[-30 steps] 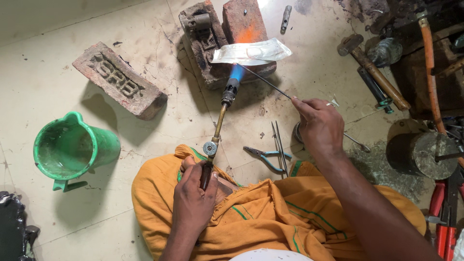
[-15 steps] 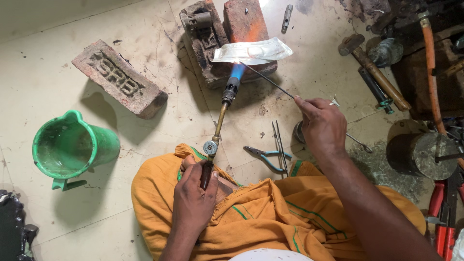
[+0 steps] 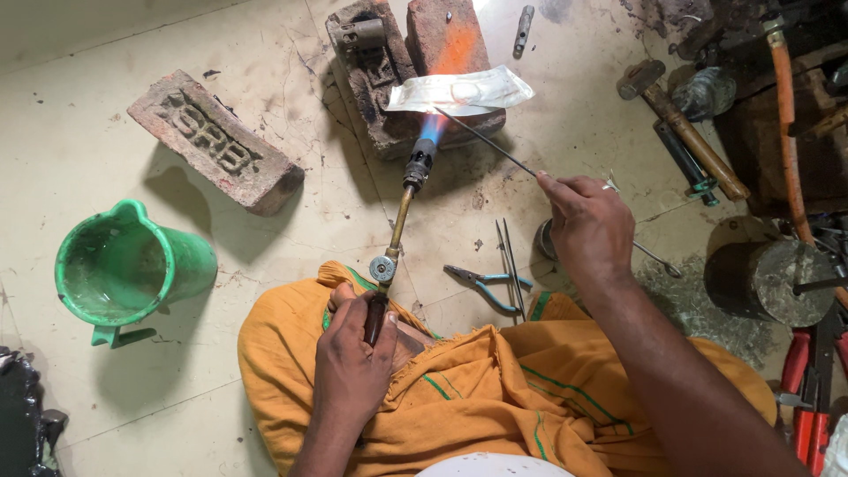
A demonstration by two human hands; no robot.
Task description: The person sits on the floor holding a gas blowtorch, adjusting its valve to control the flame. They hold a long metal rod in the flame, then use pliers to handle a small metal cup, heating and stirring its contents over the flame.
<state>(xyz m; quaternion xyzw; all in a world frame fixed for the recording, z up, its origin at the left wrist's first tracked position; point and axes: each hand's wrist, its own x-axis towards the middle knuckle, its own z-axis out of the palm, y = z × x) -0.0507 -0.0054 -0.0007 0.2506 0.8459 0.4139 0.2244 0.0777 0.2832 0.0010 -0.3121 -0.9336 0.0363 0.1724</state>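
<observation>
My left hand [image 3: 352, 360] grips the dark handle of a brass gas torch [image 3: 399, 212] low in the view, over my orange cloth. The torch points away from me, and its blue flame [image 3: 432, 128] plays on a flat silvery metal piece [image 3: 459, 91] lying on a brick [image 3: 389, 84]. My right hand [image 3: 586, 223] pinches a thin metal rod [image 3: 484, 140], whose far tip sits at the metal piece beside the flame.
A loose brick [image 3: 216, 145] lies at the left and a green plastic jug [image 3: 124, 270] nearer me. Blue-handled pliers [image 3: 484, 284] and tweezers [image 3: 510, 265] rest on the floor between my hands. A hammer [image 3: 685, 128], a metal cylinder [image 3: 773, 281] and red-handled tools [image 3: 808, 397] crowd the right.
The rod and my right hand have shifted slightly; the rod's tip stays at the heated metal. The torch and left hand hold steady.
</observation>
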